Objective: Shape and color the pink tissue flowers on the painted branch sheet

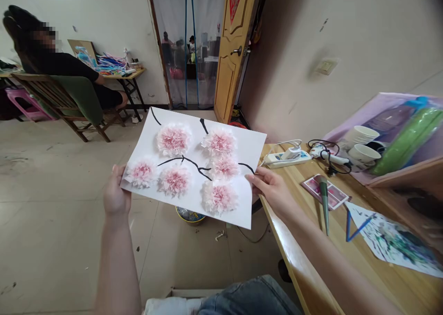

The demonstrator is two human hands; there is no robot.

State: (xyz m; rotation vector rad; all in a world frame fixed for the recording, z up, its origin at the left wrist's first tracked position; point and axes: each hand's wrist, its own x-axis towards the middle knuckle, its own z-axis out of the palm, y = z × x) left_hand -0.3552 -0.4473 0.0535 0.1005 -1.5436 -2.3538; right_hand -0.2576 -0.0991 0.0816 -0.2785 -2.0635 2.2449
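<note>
Flower sheet [194, 165] in both hands

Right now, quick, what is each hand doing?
Left hand: closed on the left edge of the paper flower picture.
Right hand: closed on the picture's right edge, fingers pinching it beside the wooden table.

You hold a white sheet [194, 167] up in the air, tilted, its face toward you. Six fluffy pink paper flowers [174, 140] sit glued along black painted branches [194, 163] on it. It hangs above the floor, left of the surface.
</note>
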